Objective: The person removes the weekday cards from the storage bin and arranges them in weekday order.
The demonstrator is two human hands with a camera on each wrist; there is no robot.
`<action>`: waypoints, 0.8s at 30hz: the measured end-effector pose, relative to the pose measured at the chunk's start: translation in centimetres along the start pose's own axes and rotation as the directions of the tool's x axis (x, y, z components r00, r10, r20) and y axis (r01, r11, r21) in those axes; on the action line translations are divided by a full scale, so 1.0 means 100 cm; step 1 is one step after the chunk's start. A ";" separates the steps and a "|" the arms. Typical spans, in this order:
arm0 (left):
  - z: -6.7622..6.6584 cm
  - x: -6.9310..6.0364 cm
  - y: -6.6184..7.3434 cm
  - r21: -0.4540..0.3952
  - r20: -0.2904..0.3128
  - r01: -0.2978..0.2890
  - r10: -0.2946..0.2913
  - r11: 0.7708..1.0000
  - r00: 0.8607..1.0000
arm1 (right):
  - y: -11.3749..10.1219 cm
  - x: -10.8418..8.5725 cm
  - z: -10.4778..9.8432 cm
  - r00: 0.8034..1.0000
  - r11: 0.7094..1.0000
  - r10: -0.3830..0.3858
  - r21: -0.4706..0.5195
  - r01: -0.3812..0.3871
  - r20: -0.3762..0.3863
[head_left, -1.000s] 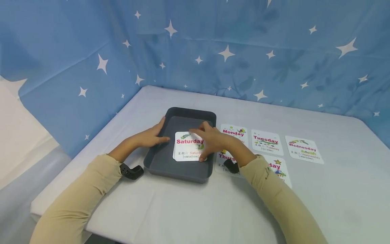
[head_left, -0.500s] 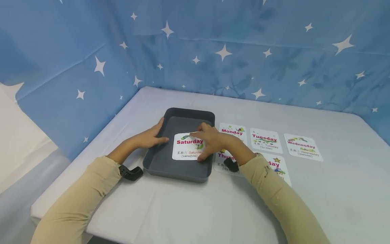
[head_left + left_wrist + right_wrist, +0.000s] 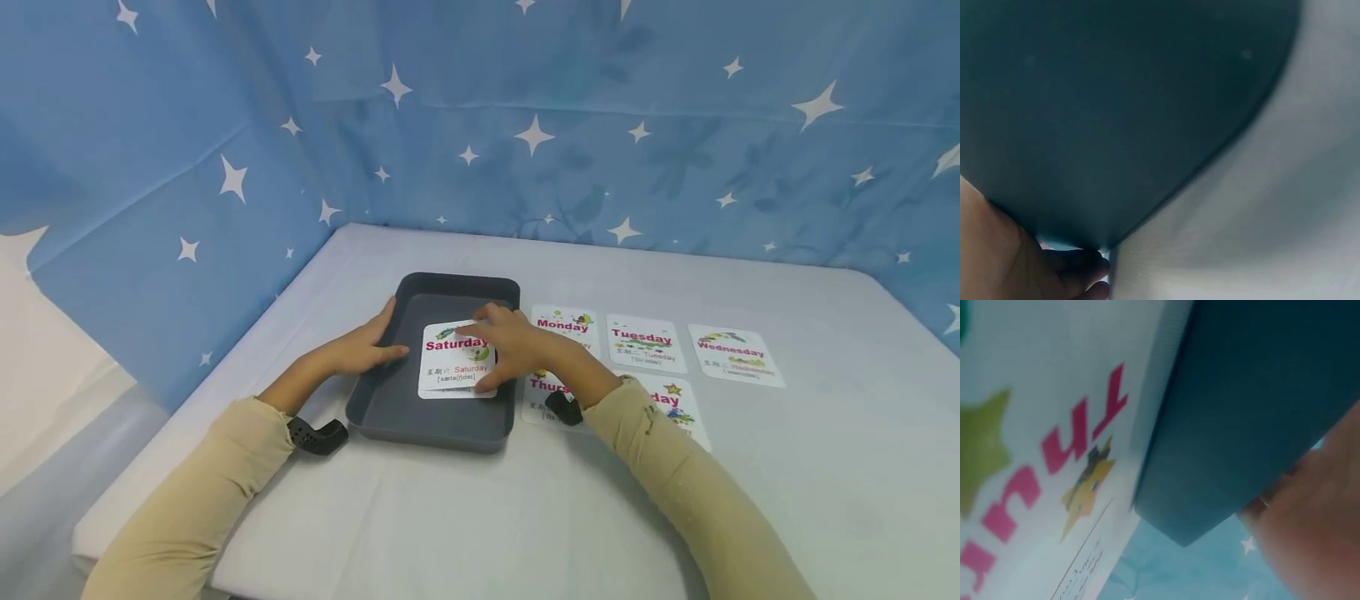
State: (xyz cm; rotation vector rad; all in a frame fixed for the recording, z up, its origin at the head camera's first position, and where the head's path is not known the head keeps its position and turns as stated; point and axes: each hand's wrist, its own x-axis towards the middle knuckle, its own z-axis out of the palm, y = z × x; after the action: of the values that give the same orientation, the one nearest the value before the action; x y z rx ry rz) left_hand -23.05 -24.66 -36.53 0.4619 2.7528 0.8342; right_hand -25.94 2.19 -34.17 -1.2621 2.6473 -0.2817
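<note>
A dark grey tray point(image 3: 427, 421) stands on the white table in the head view. My left hand point(image 3: 358, 346) holds its left wall, thumb over the rim and fingers outside. Within the tray a white Saturday card point(image 3: 442, 358) lies over another card point(image 3: 442, 394), whose lower edge peeks out. My right hand point(image 3: 513, 343) reaches over the right rim and grips the Saturday card, thumb at its lower right and fingers at its upper part. Both wrist views show mostly the tray's outer walls, with the left hand point(image 3: 1029, 269) and right hand point(image 3: 1310, 519) partly visible.
Right of the tray lie a Monday card point(image 3: 566, 323), a Tuesday card point(image 3: 645, 343), a Wednesday card point(image 3: 735, 354), a Thursday card point(image 3: 542, 400) and a partly covered card point(image 3: 686, 417) ending in "day". The right forearm crosses over some. A blue starry curtain point(image 3: 450, 183) hangs behind.
The Saturday card has shifted slightly upward in my right hand, so the lower card's bottom edge now shows. My left hand keeps its place on the tray. The head view has tilted and turned slightly.
</note>
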 end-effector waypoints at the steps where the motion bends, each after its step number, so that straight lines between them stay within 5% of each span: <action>1: 0.000 0.000 -0.001 -0.002 -0.002 -0.001 0.001 1.000 1.000 | 0.000 0.000 -0.001 1.000 1.000 -0.001 0.004 0.001 -0.019; 12: 0.003 0.005 0.002 -0.010 -0.007 -0.017 0.017 1.000 1.000 | 0.004 -0.029 -0.020 0.984 0.998 0.028 0.052 -0.020 -0.178; 24: 0.002 -0.001 -0.002 0.011 -0.003 0.000 0.000 1.000 1.000 | 0.043 -0.078 -0.024 0.977 0.993 0.100 0.076 -0.087 -0.191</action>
State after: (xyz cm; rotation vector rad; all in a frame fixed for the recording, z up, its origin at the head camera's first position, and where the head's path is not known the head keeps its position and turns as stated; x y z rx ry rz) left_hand -22.96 -24.72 -36.78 0.4637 2.7611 0.8214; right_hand -24.93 11.16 -32.17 -1.1389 2.8233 -0.4982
